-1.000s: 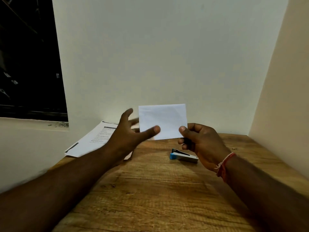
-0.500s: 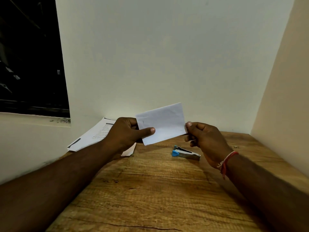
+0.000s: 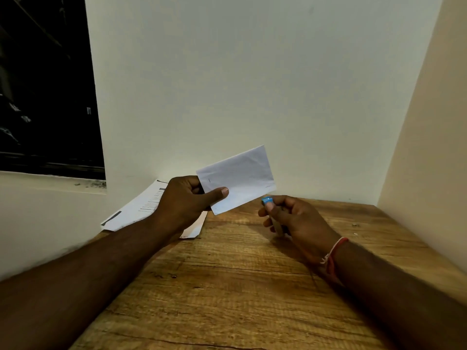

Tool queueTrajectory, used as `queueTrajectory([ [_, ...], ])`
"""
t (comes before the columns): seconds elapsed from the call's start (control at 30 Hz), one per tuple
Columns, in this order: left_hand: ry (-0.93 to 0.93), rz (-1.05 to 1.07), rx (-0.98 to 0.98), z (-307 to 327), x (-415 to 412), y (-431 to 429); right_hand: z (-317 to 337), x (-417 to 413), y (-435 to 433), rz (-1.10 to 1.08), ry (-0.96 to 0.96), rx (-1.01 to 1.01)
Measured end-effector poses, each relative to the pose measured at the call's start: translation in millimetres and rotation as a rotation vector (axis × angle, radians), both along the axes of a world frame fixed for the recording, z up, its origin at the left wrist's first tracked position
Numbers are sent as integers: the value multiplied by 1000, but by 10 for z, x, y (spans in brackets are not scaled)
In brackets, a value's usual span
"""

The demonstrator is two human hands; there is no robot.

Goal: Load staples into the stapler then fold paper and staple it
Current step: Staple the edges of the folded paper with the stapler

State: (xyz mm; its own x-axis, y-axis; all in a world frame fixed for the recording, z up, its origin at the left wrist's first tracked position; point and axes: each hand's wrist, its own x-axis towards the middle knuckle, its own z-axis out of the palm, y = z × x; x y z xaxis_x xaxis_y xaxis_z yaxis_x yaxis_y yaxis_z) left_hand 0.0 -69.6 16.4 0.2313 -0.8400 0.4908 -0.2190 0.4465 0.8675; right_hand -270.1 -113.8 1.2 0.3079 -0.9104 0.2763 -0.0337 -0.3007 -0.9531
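Observation:
My left hand (image 3: 187, 198) pinches the folded white paper (image 3: 242, 178) by its left end and holds it tilted above the wooden table (image 3: 227, 286). A staple shows near the paper's left edge and another near its lower right corner. My right hand (image 3: 295, 221) grips the small stapler (image 3: 267, 200) just below the paper's right corner. Only the stapler's blue tip and a strip of metal show between the fingers.
Printed sheets (image 3: 136, 208) lie at the table's back left against the wall, with a small pale paper scrap (image 3: 194, 228) beside them. Walls close the table in behind and on the right. A dark window (image 3: 45, 84) is at the left.
My right hand let go of the paper's right edge, dropped to the table and picked up the stapler. My left hand took the paper alone and tilted it up to the right.

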Motion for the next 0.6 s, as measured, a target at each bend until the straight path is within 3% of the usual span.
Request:
queueTrajectory([
  [0.1,7,4,-18,21,-24,16,61,-14,-1,94,-207,91],
  [0.3,-31,11,-17,32,-51,46,115,-30,59,158,-353,200],
  [0.6,-67,-13,-40,63,-126,90,135,20,151,161,-280,161],
])
